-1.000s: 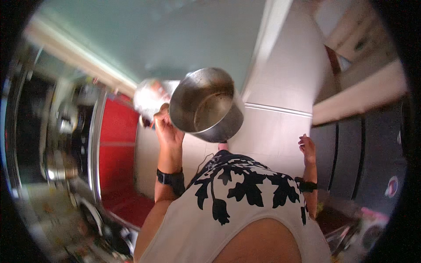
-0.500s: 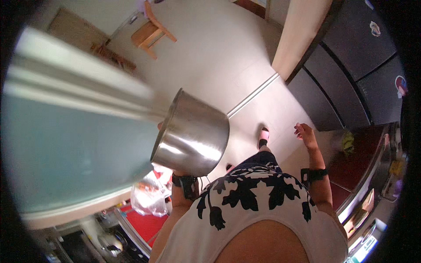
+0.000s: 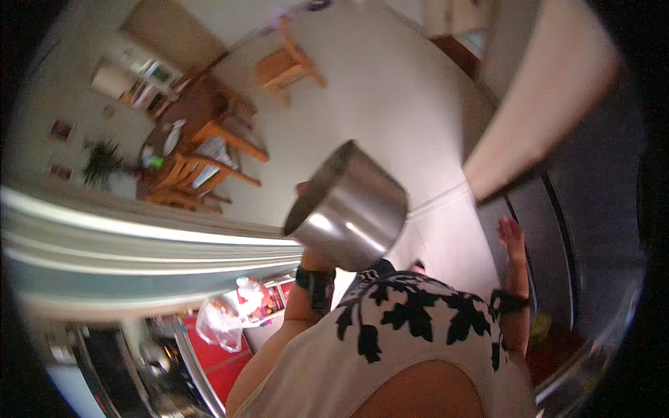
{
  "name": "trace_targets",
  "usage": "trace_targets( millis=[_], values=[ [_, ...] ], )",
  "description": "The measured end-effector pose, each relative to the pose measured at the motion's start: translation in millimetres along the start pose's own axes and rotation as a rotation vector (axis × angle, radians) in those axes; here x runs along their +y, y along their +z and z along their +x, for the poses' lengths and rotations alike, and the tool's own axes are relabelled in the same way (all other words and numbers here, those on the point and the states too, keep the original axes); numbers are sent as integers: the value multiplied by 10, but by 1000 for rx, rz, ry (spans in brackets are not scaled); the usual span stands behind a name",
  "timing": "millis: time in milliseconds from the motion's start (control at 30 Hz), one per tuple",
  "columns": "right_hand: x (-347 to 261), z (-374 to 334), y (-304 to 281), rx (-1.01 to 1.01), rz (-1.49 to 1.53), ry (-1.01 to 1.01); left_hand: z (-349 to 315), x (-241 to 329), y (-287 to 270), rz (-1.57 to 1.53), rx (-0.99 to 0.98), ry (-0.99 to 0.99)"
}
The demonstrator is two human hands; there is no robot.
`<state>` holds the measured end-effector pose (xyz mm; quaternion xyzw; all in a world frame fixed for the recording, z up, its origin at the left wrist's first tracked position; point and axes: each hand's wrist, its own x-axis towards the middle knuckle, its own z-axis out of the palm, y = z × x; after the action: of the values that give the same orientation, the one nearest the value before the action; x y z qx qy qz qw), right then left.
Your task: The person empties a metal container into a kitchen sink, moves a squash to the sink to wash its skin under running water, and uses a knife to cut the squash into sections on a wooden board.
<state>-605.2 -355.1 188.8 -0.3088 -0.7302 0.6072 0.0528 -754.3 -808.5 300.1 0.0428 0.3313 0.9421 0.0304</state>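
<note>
A deep stainless-steel pot (image 3: 355, 212) is held up in front of my body, tilted with its open mouth facing left. My left hand (image 3: 318, 260) grips it at the mouth side; a fingertip shows at the rim and the pot hides most of the other fingers. I cannot see what is inside the pot beyond its dark inner wall. Low at my right side hangs my right hand (image 3: 511, 233), holding nothing, its fingers loosely stretched out and a little blurred. Black bands circle both forearms.
A sliding-door frame (image 3: 139, 240) runs along my left. At right stand a pale door post (image 3: 543, 104) and a dark cabinet front (image 3: 592, 202). Ahead are a wooden chair (image 3: 282, 66) and a dining table (image 3: 198, 101) with chairs. A plastic bag (image 3: 219, 324) lies on a red counter (image 3: 216, 359).
I have moved forward toward the doorway, and the dining area has come into view at left. The pot stays in my left hand; my right hand has straightened somewhat and lowered.
</note>
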Motion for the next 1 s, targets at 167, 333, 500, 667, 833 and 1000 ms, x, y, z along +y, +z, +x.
trace_targets(
  millis=[167,333,500,667,833,1000],
  values=[
    [-12,806,105,-97,9,44,689,-161,23,-43,-62,168],
    [-385,1477,407,-277,98,49,1160,19,-751,313,162,298],
    [-1208,2571,713,-232,-5,57,1750,612,-59,236,147,421],
    [-1332,3128,1331,-257,107,29,1848,671,-726,-186,296,359],
    [-1653,4477,2294,-450,49,-10,2207,886,-1049,-243,547,419],
    [-2654,5048,3933,-644,-134,-110,2307,1399,-1182,-224,747,609]
  ],
)
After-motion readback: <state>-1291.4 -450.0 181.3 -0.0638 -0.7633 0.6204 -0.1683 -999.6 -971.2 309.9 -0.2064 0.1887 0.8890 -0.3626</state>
